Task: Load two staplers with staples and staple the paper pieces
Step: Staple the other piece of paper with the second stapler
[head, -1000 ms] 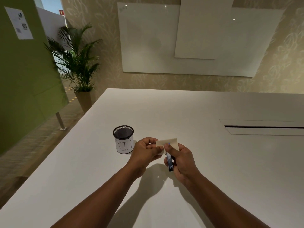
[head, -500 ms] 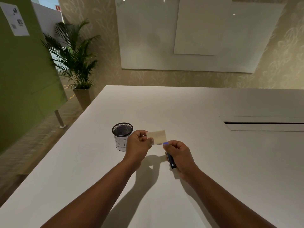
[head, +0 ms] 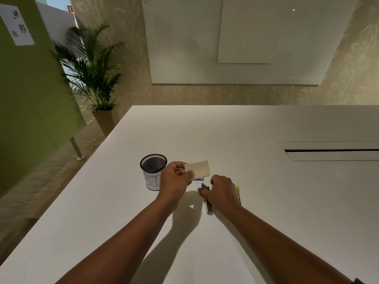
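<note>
The left hand (head: pixel 174 179) pinched a small cream paper piece (head: pixel 198 168) by its left edge, holding it above the white table (head: pixel 266 201) just right of a black mesh bin (head: pixel 153 171). The right hand (head: pixel 222 191) curled down over a slim blue-and-metal stapler (head: pixel 207 198) lying on the table, fingers closed on its front end. A yellow-tipped stapler (head: pixel 238 193) lay just right of that hand.

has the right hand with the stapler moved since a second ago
Yes. The right hand has dropped away from the paper piece and lowered the stapler onto the table.
</note>
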`<state>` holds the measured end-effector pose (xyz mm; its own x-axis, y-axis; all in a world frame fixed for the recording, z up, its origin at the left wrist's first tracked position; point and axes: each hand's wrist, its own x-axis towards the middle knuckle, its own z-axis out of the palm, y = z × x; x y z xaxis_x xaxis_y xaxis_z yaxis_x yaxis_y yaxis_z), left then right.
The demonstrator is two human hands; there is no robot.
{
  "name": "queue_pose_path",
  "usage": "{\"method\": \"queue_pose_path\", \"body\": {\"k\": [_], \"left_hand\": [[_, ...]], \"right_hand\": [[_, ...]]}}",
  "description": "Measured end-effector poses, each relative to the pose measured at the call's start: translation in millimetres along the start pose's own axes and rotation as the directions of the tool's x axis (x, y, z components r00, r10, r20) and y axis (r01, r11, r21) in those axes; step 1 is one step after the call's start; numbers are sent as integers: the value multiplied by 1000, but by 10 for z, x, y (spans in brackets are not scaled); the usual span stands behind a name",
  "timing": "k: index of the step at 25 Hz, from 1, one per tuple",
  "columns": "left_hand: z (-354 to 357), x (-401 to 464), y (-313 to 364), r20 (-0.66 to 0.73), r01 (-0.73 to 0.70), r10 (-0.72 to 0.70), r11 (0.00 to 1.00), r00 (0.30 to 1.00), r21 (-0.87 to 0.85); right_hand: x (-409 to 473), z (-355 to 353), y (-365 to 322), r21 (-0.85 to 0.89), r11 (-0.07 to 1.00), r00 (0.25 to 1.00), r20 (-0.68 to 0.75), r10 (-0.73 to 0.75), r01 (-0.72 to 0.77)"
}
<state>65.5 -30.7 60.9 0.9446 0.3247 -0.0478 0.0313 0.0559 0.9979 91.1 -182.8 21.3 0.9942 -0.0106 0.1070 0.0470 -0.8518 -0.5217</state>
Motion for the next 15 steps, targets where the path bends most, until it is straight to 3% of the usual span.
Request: {"method": "queue_pose_path", "body": {"k": [8, 12, 15], "left_hand": [[10, 27, -20, 27, 30, -29, 999, 999, -39], [4, 9, 114, 71, 10, -6, 998, 997, -58], [-30, 3, 299, 71, -54, 57, 998, 996, -38]], "right_hand": [[110, 69, 41, -12, 1000, 993, 115, -23, 24], [60, -144, 9, -47, 996, 995, 65, -74, 77], [24, -521, -90, 271, 962, 1000, 5, 29, -29]]}}
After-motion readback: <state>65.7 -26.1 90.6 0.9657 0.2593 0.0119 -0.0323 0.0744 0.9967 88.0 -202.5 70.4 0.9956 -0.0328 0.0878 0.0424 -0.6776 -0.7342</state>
